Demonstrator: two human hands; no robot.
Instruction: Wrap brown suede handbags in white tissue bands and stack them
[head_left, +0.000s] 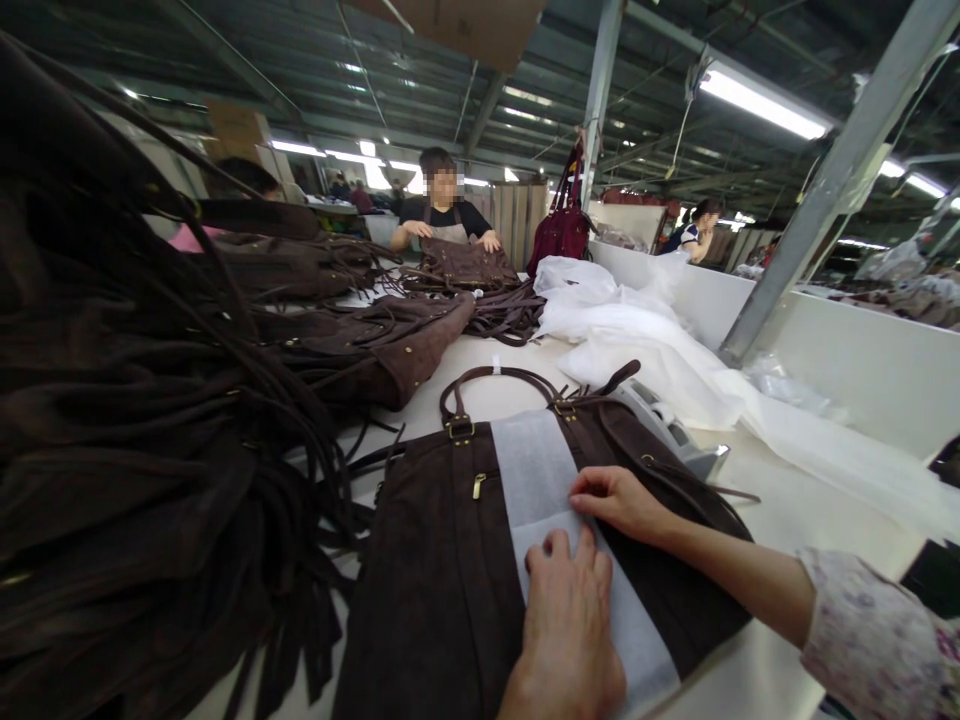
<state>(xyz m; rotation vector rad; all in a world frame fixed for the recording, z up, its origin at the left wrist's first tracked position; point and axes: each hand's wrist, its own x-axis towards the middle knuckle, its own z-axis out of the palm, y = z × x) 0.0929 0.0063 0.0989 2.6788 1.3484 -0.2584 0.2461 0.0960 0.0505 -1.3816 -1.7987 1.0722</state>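
A dark brown handbag (427, 560) lies flat in front of me, with its handles (450, 395) toward the far side and a small brass zip pull on its face. A strip of white tissue paper (532, 460) runs lengthwise over the bag. My left hand (566, 610) rests on the paper, fingers apart and slightly bent, palm down. At the strip's right edge my right hand (619, 505) has its thumb and forefinger pinched together on the paper.
Dark brown bags with straps (150, 450) are heaped at the left. White sheeting (637, 330) covers the table's back right, beside a metal post (810, 200). Across the table, a person (442, 215) handles another brown bag (469, 262). A maroon bag (561, 235) hangs behind.
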